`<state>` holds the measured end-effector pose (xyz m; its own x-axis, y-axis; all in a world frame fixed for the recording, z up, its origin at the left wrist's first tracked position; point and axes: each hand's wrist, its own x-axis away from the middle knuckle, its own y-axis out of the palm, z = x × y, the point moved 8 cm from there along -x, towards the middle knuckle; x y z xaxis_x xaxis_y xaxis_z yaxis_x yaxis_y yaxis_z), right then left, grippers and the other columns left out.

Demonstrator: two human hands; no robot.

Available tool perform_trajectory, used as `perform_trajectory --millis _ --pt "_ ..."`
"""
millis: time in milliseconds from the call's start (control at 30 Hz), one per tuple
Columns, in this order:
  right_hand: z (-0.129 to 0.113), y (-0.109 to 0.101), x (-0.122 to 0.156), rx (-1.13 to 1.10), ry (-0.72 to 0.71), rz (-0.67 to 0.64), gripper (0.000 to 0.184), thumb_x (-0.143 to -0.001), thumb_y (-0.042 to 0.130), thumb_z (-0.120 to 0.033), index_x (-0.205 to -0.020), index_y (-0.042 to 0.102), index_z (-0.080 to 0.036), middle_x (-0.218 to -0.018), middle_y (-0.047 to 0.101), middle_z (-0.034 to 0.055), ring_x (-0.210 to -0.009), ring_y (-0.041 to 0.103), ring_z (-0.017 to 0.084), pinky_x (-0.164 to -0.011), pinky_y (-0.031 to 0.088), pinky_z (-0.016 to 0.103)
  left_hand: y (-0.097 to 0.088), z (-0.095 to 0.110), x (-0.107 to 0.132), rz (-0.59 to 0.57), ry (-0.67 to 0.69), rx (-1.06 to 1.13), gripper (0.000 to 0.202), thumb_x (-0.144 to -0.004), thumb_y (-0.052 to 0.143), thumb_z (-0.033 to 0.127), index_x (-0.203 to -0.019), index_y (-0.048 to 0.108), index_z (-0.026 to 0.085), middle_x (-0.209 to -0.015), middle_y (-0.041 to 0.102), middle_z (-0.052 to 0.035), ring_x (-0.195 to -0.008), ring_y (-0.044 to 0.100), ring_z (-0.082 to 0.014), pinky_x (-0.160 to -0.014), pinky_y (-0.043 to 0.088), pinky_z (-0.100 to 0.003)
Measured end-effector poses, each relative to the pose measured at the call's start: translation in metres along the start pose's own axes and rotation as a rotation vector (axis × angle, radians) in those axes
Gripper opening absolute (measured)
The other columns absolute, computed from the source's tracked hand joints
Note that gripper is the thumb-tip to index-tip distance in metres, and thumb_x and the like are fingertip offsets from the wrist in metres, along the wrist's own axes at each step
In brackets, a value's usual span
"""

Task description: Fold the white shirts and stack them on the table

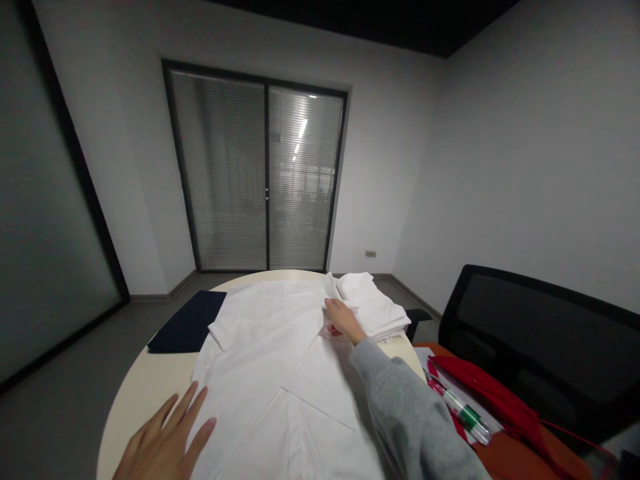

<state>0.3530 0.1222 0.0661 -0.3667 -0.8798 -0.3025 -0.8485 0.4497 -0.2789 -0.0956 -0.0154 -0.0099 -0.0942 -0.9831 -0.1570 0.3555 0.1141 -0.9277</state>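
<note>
A white shirt [270, 373] lies spread flat on a round pale table [140, 393]. My left hand [165, 440] rests flat at the shirt's near left edge, fingers stretched out and apart. My right hand [343, 320], in a grey sleeve, reaches to the far right part of the shirt, and its fingers close on a fold of the white cloth there. A stack of folded white garments [375, 303] sits just beyond that hand.
A folded dark navy cloth [187, 323] lies at the table's far left. To the right are a black mesh chair [540, 333], red fabric [480, 387] and a green-and-white pen [463, 413] on an orange surface. Blinds cover the glass doors [260, 173] behind.
</note>
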Motion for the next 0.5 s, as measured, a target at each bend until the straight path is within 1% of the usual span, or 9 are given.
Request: perform_trajectory --millis 67,100,133,200,267,300,367,400,500 --pt "-0.01 0.002 -0.015 0.071 -0.021 -0.003 0.031 -0.085 0.065 -0.049 -0.08 0.074 -0.02 -0.061 0.065 0.0034 -0.062 0.064 0.021 -0.076 0.054 0.037 0.001 -0.001 -0.001 0.001 -0.003 0.004 0.072 -0.079 0.049 0.059 -0.146 0.059 0.035 -0.159 0.042 0.0054 -0.15 0.036 -0.034 -0.116 0.035 -0.056" --pt "-0.018 0.004 -0.02 0.095 -0.052 0.002 0.029 -0.084 0.066 -0.046 -0.079 0.074 -0.019 -0.068 0.069 0.0065 -0.071 0.067 0.022 -0.082 0.053 0.038 0.002 -0.002 -0.002 0.0 -0.007 0.006 0.071 -0.079 0.049 0.06 -0.146 0.059 0.036 -0.159 0.042 0.0062 -0.15 0.037 -0.0339 -0.117 0.034 -0.056" --pt "-0.027 0.006 -0.024 0.112 -0.093 0.006 0.026 -0.084 0.066 -0.042 -0.083 0.075 -0.018 -0.08 0.073 0.0096 -0.081 0.069 0.023 -0.089 0.052 0.038 0.002 -0.004 -0.002 0.002 -0.017 0.005 0.071 -0.079 0.049 0.061 -0.146 0.059 0.037 -0.159 0.042 0.0067 -0.15 0.037 -0.0339 -0.117 0.034 -0.057" --pt "-0.047 0.011 -0.027 0.119 -0.185 0.005 0.028 -0.085 0.063 -0.035 -0.103 0.076 -0.018 -0.114 0.074 0.0119 -0.1 0.068 0.023 -0.099 0.049 0.037 0.004 -0.007 -0.003 0.002 -0.034 -0.01 0.073 -0.081 0.048 0.063 -0.148 0.056 0.037 -0.159 0.042 0.0067 -0.15 0.036 -0.034 -0.118 0.033 -0.057" --pt "-0.063 0.015 -0.024 0.165 -0.276 -0.002 0.043 -0.089 0.056 -0.031 -0.129 0.068 -0.022 -0.141 0.062 0.0091 -0.115 0.063 0.021 -0.103 0.048 0.036 0.006 -0.009 -0.004 0.0 -0.036 -0.032 0.074 -0.082 0.046 0.064 -0.15 0.054 0.036 -0.159 0.041 0.0062 -0.151 0.036 -0.0335 -0.118 0.033 -0.057" --pt "-0.067 0.017 -0.022 0.245 -0.305 -0.005 0.049 -0.091 0.052 -0.029 -0.139 0.062 -0.023 -0.148 0.056 0.008 -0.12 0.061 0.021 -0.103 0.048 0.035 0.007 -0.01 -0.004 -0.001 -0.031 -0.041 0.073 -0.083 0.046 0.064 -0.15 0.054 0.035 -0.16 0.042 0.0058 -0.151 0.035 -0.0332 -0.118 0.033 -0.056" --pt "-0.065 0.019 -0.015 0.473 -0.306 -0.019 0.053 -0.095 0.046 -0.026 -0.146 0.055 -0.019 -0.149 0.054 0.0109 -0.123 0.059 0.021 -0.102 0.049 0.035 0.009 -0.01 -0.005 -0.005 -0.022 -0.063 0.073 -0.084 0.046 0.065 -0.15 0.053 0.036 -0.16 0.042 0.0051 -0.151 0.035 -0.0329 -0.118 0.034 -0.055" --pt "-0.059 0.019 -0.011 0.592 -0.279 -0.036 0.05 -0.096 0.045 -0.025 -0.143 0.058 -0.015 -0.144 0.058 0.0143 -0.123 0.059 0.023 -0.103 0.048 0.036 0.011 -0.011 -0.005 -0.014 -0.02 -0.077 0.072 -0.084 0.046 0.065 -0.151 0.053 0.037 -0.161 0.042 0.005 -0.151 0.035 -0.033 -0.118 0.033 -0.055" --pt "-0.032 0.017 0.005 0.839 -0.152 -0.152 0.04 -0.096 0.049 -0.027 -0.12 0.071 -0.005 -0.125 0.066 0.0239 -0.124 0.057 0.032 -0.105 0.045 0.043 0.016 -0.012 -0.005 -0.028 -0.035 -0.137 0.071 -0.087 0.045 0.062 -0.153 0.05 0.036 -0.163 0.039 0.0045 -0.152 0.033 -0.0328 -0.119 0.031 -0.055"
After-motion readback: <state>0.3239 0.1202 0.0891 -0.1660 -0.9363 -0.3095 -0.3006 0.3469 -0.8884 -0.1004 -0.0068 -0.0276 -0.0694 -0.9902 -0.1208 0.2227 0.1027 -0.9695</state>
